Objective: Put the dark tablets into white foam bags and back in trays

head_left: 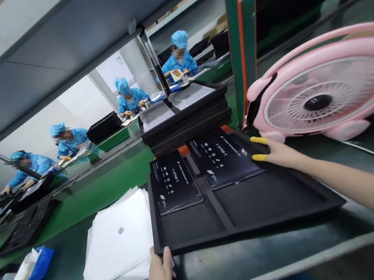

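A black two-compartment tray (193,226) lies in front of me on the bench. Two dark tablets, their screens covered in white print, sit in it: the left tablet (175,182) in the left compartment, the right tablet (224,160) in the other. My left hand (161,274) grips the tray's near left corner, thumb over the rim and the other fingers partly hidden beneath. Yellow covers are on two fingertips of my right hand (276,150). Those fingers are spread beside the right tablet's right edge, over the tray's right side; whether they touch the tablet I cannot tell.
Stacked black trays (185,116) stand behind. White sheets (120,238) lie left of my tray, with a blue packet (40,267) farther left. A pink fan (320,85) stands at right near a green post (236,42). Several co-workers in blue sit across the line.
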Tool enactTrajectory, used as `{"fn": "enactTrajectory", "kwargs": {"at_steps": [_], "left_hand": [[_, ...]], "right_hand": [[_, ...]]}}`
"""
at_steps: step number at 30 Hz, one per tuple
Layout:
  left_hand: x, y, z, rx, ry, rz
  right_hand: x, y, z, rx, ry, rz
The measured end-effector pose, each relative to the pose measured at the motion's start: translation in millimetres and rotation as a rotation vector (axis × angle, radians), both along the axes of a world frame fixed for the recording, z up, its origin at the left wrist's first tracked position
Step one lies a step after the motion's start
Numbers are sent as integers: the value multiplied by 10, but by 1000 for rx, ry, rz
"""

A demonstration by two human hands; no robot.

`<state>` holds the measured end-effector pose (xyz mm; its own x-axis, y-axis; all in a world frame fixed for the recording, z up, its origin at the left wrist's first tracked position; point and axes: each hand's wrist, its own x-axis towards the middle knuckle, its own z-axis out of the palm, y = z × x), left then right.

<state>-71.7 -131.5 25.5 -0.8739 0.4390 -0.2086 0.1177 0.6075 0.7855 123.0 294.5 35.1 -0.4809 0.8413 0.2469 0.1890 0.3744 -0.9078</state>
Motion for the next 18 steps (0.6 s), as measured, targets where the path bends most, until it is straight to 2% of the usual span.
{"fn": "enactTrajectory", "kwargs": {"at_steps": [2,3,5,7,10,13,18], "left_hand": [[-182,-109,129,-231,176,-101],[-300,-116,202,-293,281,-83],[-562,-30,301,-297,439,-2],[-819,143,303,-262,462,4],[-1105,388,180,-322,471,-75],[-1260,461,79,-418,548,-105],[-1358,399,95,-343,512,-88]], "right_hand": [[-11,-100,55,160,-36,-37],[-28,-172,82,221,-34,-46],[-92,-340,136,299,-12,-18],[-192,-508,180,387,-21,66],[-353,-660,215,498,-108,260],[-451,-604,235,579,-245,391],[-591,-192,360,671,-460,370]]}}
